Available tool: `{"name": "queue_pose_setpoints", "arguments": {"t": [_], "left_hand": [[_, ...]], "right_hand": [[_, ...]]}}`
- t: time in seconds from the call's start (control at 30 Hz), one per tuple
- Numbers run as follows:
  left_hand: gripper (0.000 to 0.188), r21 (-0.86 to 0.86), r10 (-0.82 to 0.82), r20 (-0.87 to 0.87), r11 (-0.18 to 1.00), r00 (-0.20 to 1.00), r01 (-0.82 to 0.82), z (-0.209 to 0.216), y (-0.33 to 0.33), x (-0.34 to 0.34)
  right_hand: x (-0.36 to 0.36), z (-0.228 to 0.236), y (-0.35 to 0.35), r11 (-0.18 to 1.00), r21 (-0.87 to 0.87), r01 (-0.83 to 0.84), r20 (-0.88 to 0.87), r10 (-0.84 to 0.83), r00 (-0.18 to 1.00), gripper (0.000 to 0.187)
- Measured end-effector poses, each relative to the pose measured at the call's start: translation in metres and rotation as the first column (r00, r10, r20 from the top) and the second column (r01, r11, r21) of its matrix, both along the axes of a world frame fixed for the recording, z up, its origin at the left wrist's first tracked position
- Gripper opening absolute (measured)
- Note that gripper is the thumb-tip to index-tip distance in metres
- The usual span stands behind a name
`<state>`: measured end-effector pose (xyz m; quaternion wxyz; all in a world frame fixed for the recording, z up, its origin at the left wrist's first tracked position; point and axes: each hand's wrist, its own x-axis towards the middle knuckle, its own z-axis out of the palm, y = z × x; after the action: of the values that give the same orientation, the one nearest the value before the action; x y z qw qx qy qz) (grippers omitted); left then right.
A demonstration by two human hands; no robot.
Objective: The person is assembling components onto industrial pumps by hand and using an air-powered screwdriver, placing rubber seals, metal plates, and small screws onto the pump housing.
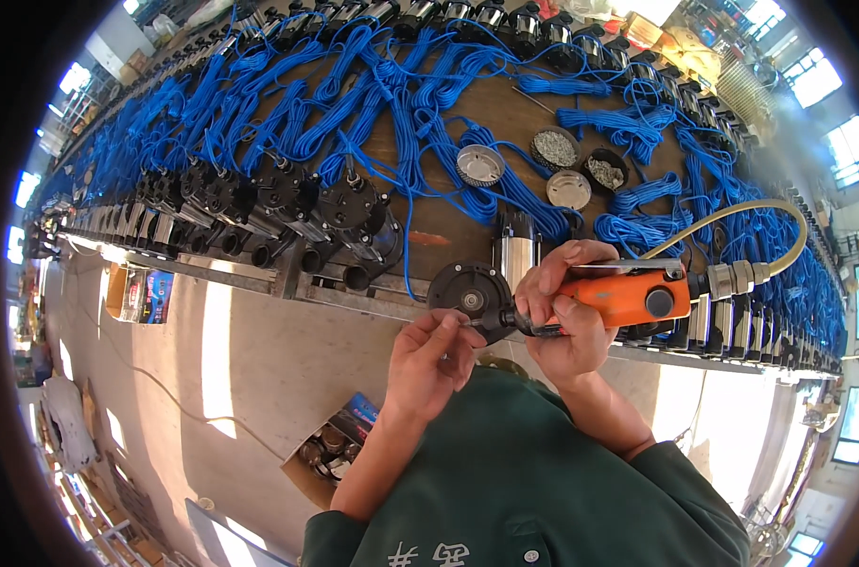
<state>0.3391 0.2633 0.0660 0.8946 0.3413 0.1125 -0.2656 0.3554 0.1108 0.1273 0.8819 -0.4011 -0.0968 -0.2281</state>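
Note:
My right hand (575, 312) is wrapped round an orange air-powered driver (633, 298) with a hose fitting at its right end. The driver lies almost level, its dark nose pointing left. At that nose, the pinched fingers of my left hand (433, 354) meet the tip; whatever sits between them is too small to make out. Just beyond my fingertips is the round black end cover (469, 298) of a submersible pump, with bolts around its rim and a hub in the middle. A shiny steel pump body (517, 248) stands behind the driver.
Steel-and-black pumps (354, 213) line the bench (306, 76) edges, with bundled blue cables (363, 94) between them. Small round tins (555, 148) of metal fasteners sit at the bench's middle right. A yellowish air hose (779, 204) arches at right. An open carton (321, 463) stands on the floor.

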Motion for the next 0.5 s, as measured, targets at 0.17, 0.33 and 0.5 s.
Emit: {"name": "queue_pose_setpoints", "arguments": {"t": [0.17, 0.33, 0.5], "left_hand": [[0.019, -0.016, -0.041, -0.057, 0.999, 0.998, 0.041, 0.000, -0.002, -0.002], [0.020, 0.107, -0.056, 0.024, 0.993, 0.998, 0.053, -0.011, -0.006, -0.009], [0.017, 0.563, -0.187, 0.432, 0.820, 0.882, -0.102, -0.028, -0.015, -0.010]], "right_hand": [[-0.008, -0.007, -0.006, 1.000, 0.015, 0.027, 0.002, -0.027, 1.000, 0.037], [-0.016, -0.020, -0.013, 0.987, -0.157, 0.032, 0.106, -0.016, 0.994, 0.036], [-0.022, -0.035, -0.018, 0.953, -0.303, -0.017, -0.016, 0.013, 1.000, 0.035]]}}
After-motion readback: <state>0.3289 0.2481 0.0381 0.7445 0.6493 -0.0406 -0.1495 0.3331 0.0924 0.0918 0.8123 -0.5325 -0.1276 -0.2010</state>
